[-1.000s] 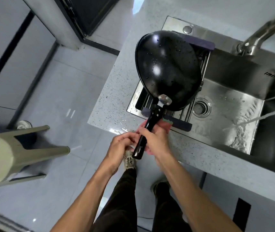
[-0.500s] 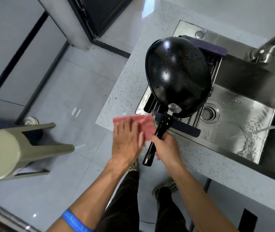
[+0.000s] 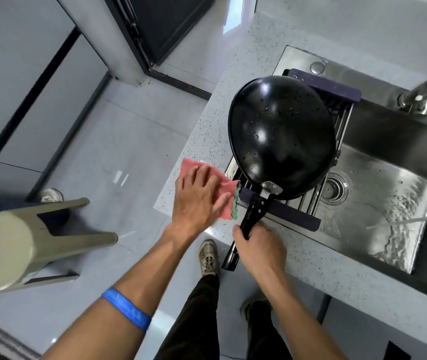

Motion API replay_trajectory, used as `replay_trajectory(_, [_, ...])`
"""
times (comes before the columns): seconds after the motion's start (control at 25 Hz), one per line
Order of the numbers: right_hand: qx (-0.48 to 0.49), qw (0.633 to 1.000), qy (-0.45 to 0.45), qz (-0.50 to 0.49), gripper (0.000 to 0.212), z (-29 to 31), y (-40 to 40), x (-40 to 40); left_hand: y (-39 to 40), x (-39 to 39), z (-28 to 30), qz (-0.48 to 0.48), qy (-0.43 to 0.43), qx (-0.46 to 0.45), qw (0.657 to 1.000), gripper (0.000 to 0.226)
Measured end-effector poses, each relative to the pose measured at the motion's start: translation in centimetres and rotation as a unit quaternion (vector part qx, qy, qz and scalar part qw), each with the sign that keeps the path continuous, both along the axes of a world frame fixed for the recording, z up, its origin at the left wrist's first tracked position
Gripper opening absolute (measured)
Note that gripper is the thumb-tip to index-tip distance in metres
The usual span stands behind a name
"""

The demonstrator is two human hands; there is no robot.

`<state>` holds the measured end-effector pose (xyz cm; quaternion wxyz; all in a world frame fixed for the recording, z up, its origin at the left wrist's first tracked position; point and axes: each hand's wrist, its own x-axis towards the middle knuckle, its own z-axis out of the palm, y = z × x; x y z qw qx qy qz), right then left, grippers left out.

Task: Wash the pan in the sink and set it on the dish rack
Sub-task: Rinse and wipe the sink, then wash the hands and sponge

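Pan [image 3: 281, 141] lies upside down on the dish rack [image 3: 280, 211] at centre right, so placing looks nearly finished. Right hand [image 3: 259, 245] grips its handle; left hand [image 3: 199, 201] presses flat on a pink cloth [image 3: 194, 165]. Next: release the handle.

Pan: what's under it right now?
The pan rests bottom-up on the dish rack, whose bars span the sink. The rack's middle bars and the pan's inside are hidden.

Pale grey tiled floor [image 3: 82, 157] with glare spots; a speckled counter [image 3: 207, 131]; a dark doorway [image 3: 163, 29]; grey panelled wall [image 3: 25, 74]; an olive stool [image 3: 20, 242] lies tipped.
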<state>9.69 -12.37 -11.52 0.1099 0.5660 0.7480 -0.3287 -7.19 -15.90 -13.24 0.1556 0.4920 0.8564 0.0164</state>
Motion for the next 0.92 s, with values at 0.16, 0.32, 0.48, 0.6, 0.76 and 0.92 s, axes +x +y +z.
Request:
replay_trajectory(0.16, [0.004, 0.999, -0.038, 0.024, 0.05, 0.1, 0.6, -0.4, 0.8, 1.3, 0.9, 0.186, -0.092, 0.067, 0.976, 0.03])
replay_trajectory(0.32, [-0.01, 0.999, 0.024, -0.029, 0.047, 1.5, 1.1, 0.2, 1.3, -1.1, 3.3, 0.335, -0.291, 0.214, 0.87, 0.022])
replay_trajectory(0.48, [-0.263, 0.855, 0.291, -0.34, 0.032, 5.7, 1.5, -0.7, 1.6, 0.7, 8.3, 0.321, -0.323, 0.294, 0.841, 0.034])
replay_trajectory(0.6, [-0.447, 0.609, 0.478, -0.448, 0.051, 8.1, 4.2, -0.8, 4.1, 6.1, 11.4, 0.218, -0.422, 0.299, 0.828, 0.041])
replay_trajectory(0.76, [-0.383, 0.456, 0.561, -0.575, 0.026, 8.4, 12.0, 5.3, 10.8, 15.0, 11.8, 0.032, -0.371, 0.258, 0.891, 0.026])
replay_trajectory(0.92, [-0.331, 0.479, 0.594, -0.556, 0.016, 6.2, 17.5, 11.7, 17.2, 20.8, 12.6, -0.138, -0.199, 0.185, 0.952, 0.025])
